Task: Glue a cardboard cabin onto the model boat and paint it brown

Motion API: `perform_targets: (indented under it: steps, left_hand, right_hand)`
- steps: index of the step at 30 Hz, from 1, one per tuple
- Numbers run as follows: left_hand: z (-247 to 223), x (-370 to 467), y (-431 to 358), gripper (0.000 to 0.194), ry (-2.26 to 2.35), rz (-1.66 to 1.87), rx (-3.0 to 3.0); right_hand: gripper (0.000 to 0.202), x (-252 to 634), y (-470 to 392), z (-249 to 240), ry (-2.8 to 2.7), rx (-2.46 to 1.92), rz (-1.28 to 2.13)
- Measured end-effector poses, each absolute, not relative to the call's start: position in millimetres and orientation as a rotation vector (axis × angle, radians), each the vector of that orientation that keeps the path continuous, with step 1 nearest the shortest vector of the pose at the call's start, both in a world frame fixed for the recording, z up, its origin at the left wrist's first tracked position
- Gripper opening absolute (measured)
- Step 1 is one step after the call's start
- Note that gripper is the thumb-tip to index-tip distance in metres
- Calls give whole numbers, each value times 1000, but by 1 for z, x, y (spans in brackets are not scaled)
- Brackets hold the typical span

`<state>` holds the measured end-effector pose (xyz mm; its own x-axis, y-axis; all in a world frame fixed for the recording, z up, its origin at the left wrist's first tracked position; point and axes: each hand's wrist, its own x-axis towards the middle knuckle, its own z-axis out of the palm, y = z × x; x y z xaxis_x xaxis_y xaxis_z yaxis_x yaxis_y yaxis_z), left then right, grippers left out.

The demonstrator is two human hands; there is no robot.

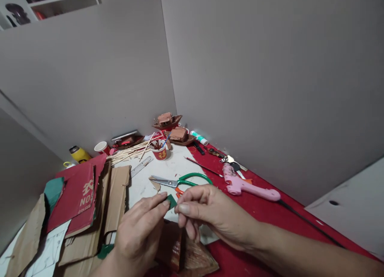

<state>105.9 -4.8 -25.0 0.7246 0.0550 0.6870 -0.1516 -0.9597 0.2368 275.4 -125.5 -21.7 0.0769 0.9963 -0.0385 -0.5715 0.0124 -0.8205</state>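
Observation:
My left hand (141,225) is closed on a small dark green piece of card (171,201), which sticks out past the fingertips. Thumb and forefinger of my right hand (201,209) are pinched together right at the card's edge; what lies between them is hidden. Under both hands is a brown model boat (199,257), partly covered by them, with its pointed end to the right. Just beyond my fingers lie scissors (171,183) with one green and one orange handle, beside a small scrap of cardboard (155,184).
Torn cardboard (117,197) and a red printed box piece (72,197) pile up at left. Farther back are a red paper cup (159,152), thin wooden sticks (129,152), a ruler (142,167) and model boats (180,136). A pink glue gun (255,189) with a black cord lies right.

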Motion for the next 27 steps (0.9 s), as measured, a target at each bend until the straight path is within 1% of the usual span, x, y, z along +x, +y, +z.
perform_targets:
  steps: [5,12,17,19,22,24,27]
  left_hand:
    - [-23,106,-6,62,-108,1059,2714]
    - [-28,106,-4,58,-114,1069,2738]
    - [-32,108,-12,65,-57,1051,2613]
    - [-32,108,-17,66,40,1006,2507]
    - [-31,106,-21,61,144,984,2418]
    - [-31,104,-19,62,110,986,2444]
    - [-33,102,-13,69,9,1002,2553]
  right_hand:
    - [29,276,-125,-21,-669,-780,1407]
    - [25,274,-124,-23,-637,-780,1371]
    - [24,272,-121,-26,-592,-757,1334]
    - [25,271,-121,-27,-583,-740,1338]
    - [28,269,-122,-28,-564,-716,1388]
    - [31,268,-123,-28,-550,-709,1417]
    - [34,268,-124,-26,-551,-713,1431]
